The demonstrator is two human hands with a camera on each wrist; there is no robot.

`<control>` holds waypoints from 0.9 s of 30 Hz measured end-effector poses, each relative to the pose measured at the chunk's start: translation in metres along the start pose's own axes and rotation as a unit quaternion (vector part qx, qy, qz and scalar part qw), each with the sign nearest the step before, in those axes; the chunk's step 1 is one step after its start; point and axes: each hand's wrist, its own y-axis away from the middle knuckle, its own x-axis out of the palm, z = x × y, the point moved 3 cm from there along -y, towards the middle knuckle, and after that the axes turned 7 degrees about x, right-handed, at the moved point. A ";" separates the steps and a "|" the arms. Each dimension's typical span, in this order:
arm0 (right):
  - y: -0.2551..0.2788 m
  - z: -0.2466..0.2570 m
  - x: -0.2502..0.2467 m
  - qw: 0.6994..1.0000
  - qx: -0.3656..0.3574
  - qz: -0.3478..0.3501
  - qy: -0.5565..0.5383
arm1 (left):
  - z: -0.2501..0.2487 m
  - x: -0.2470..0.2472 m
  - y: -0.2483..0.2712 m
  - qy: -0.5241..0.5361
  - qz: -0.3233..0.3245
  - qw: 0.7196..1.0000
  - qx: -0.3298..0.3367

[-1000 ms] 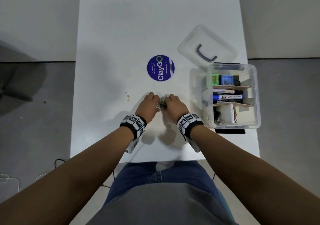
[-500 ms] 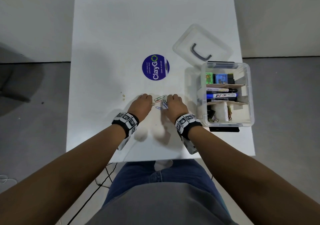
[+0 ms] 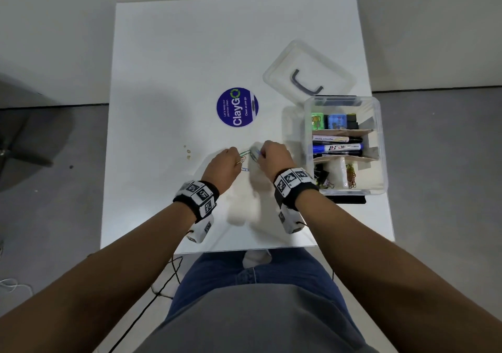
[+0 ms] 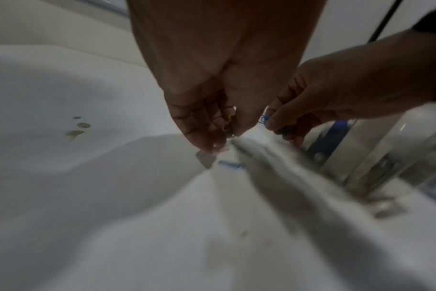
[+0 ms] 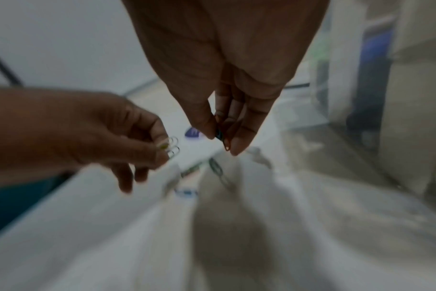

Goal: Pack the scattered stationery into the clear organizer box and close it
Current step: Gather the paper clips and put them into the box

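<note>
Several coloured paper clips (image 3: 247, 154) lie on the white table (image 3: 168, 81) between my hands, and a blue clip (image 3: 245, 169) sits nearer to me. My left hand (image 3: 237, 160) pinches a few clips (image 5: 172, 148) just above the table. My right hand (image 3: 260, 157) pinches other clips (image 5: 222, 136), one of them blue (image 4: 264, 119). The clear organizer box (image 3: 380, 146) stands open to the right of my right hand. It holds markers (image 3: 336, 147), small coloured boxes (image 3: 330, 121), binder clips (image 3: 322, 176) and gold clips (image 3: 351, 175). Both wrist views are blurred.
The clear lid (image 3: 288, 62) with a dark handle (image 3: 307, 85) lies behind the box. A round blue ClayGo sticker (image 3: 237, 107) is on the table beyond my hands. Small brown stains (image 3: 187, 153) mark the table left of my left hand.
My hands were bunched together over the clips a second ago. They have drawn slightly apart, each pinching clips, and loose clips now show on the table between them.
</note>
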 end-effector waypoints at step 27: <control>0.077 -0.050 -0.100 0.971 -0.043 -0.157 -0.177 | -0.078 -0.018 -0.045 0.096 -0.119 0.988 0.012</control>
